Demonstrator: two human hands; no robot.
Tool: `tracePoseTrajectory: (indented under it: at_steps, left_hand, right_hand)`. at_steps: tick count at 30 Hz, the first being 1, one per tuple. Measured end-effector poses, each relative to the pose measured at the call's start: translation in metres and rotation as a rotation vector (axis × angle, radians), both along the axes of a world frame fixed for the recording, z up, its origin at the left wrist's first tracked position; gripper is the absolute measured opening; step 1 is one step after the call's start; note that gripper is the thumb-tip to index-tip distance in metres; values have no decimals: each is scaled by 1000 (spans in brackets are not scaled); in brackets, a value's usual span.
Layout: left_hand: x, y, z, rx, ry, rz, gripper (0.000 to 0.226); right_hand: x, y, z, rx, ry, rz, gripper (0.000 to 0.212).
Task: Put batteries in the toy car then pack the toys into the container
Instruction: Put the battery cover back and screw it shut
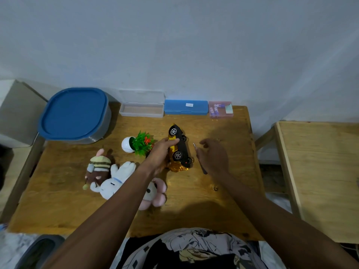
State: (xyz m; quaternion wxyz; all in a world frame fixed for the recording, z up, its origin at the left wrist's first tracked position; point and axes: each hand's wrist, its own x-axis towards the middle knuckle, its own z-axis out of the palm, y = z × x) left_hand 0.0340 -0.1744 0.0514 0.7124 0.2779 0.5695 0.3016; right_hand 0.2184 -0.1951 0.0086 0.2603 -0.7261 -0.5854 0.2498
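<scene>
Got the toy car (179,149) tipped on its side mid-frame, left hand (162,155) clamped on the gold body so the black underside faces right, probably to get at the battery hatch. Right hand (213,155) loosely curled around a screwdriver (200,160) just beside it, fingers half open. Still need to pack the plush toys (108,176) lower left into the blue-lidded container (74,114) upper left of the counter (194,200).

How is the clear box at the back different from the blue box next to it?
The clear box is see-through with its lid open; the blue box is solid blue and shut. The blue box has a small white label; the clear box has none. Both are long, flat boxes at the table's back edge.
</scene>
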Motion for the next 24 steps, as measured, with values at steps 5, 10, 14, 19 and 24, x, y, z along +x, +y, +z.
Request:
tracePoseTrajectory:
  at_steps: [5,10,14,19,24]
  left_hand:
    - [-4,13,10,37,92,106,53]
    - [-15,33,22,48,127,244,65]
    - [-15,41,18,104,390,172,58]
    - [3,38,3,188,687,-67,69]
    - [29,31,-5,323,909,-191,42]
  right_hand:
    - [-25,14,42,-80,416,227,33]
    - [-42,26,54,-116,553,379,70]
    - [-51,32,44,-138,492,300,56]
    - [-41,16,38,-224,516,133,30]
    - [-17,2,19,-188,378,-30,17]
